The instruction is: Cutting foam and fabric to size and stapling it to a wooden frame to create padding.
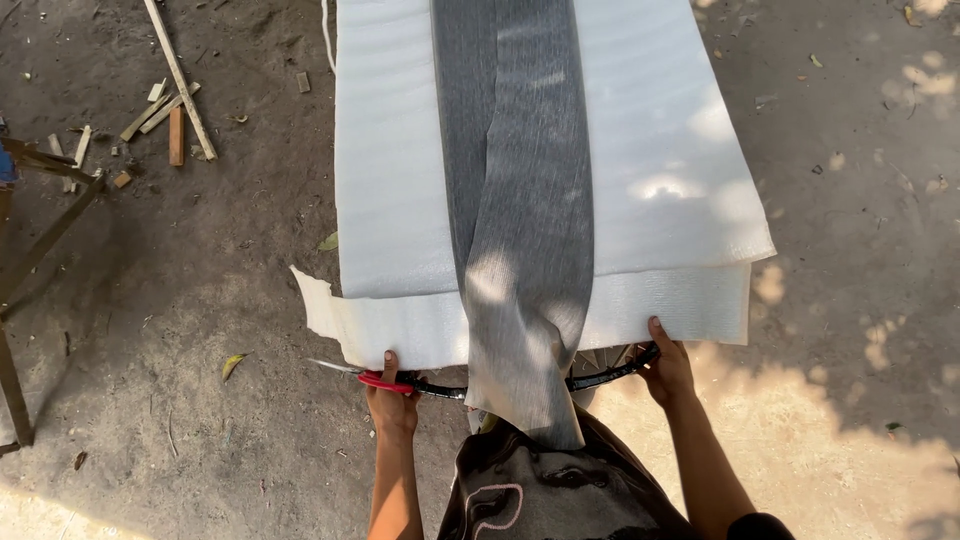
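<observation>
Fingers of the left hand (392, 398) are wrapped shut around a black curved bar (440, 390) and the red handle of a pair of scissors (372, 378), whose thin metal blades point out to the left over the dirt; the thumb rests up against the lower edge of a white foam sheet (400, 200). The right hand (667, 368) grips the far end of the same black bar, fingers curled closed under it and the thumb pressed onto the foam's edge. Between the two hands a long strip of grey ribbed fabric (520, 200) hangs over the bar and down toward the person's lap, running up the middle of the foam to the top of the view. The foam lies in two layers, the lower one sticking out in a ragged corner at the left. All of it sits above a bare dirt ground (200, 260) dappled with sunlight. Scraps of wood (170, 110) lie scattered well apart at upper left, near a rusty metal frame (40, 240) at the left edge.
</observation>
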